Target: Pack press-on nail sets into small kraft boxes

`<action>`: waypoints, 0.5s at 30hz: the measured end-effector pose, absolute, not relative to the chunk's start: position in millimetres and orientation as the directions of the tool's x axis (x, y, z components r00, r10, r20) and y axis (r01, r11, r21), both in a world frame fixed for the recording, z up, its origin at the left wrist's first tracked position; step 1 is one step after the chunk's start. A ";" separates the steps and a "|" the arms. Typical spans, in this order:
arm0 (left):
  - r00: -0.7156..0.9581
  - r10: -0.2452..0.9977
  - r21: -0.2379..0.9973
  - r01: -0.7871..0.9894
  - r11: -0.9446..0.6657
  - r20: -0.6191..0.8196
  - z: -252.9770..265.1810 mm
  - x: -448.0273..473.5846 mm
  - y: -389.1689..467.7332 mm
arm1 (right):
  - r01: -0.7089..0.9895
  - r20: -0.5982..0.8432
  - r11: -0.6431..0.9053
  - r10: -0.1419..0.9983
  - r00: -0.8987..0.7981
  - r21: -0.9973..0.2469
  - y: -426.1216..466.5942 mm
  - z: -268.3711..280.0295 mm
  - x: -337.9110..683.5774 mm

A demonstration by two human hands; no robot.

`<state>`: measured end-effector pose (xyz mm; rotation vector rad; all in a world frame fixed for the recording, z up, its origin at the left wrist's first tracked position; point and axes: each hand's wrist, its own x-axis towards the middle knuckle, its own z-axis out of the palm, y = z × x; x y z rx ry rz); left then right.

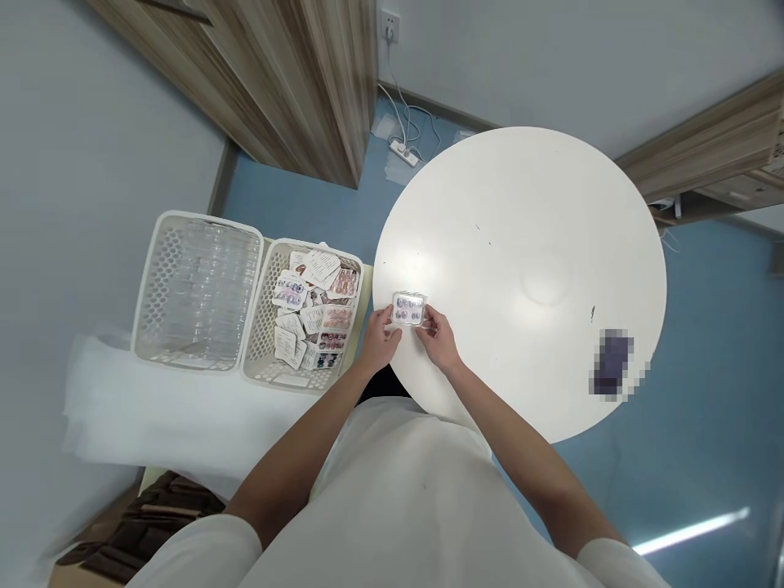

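Observation:
A small clear plastic box point(409, 309) with a card of purple, nail-like pieces inside is held level over the near left edge of the round white table point(520, 204). My left hand point(379, 336) grips its left side between thumb and fingers. On the opposite side, my right hand point(438, 333) pinches the box at its lower right corner. To the left of my hands, a white basket point(257, 347) holds several loose cards point(322, 267) with pink, red, purple and dark pieces on them.
Another white basket point(144, 327), farther left, is stacked with clear plastic boxes point(211, 286). A blurred purple object point(611, 363) lies at the table's right. Beyond the table are a power strip point(403, 153) on the blue floor and a wooden cabinet point(306, 82).

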<state>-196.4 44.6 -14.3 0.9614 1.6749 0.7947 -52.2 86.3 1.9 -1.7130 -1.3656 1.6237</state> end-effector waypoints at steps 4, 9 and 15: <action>-0.154 0.882 0.850 0.236 0.471 -0.446 -12.8 -199.0 42.8 | 0.395 -0.497 -0.401 0.849 -0.179 -0.827 82.6 -5.4 -48.9; -0.178 0.876 0.843 0.241 0.481 -0.449 -11.5 -197.9 40.4 | 0.412 -0.470 -0.371 0.866 -0.170 -0.832 77.5 -6.6 -44.9; -0.273 0.837 0.833 0.171 0.527 -0.473 -4.5 -188.4 19.3 | 0.418 -0.487 -0.371 0.847 -0.213 -0.829 61.1 4.7 -29.5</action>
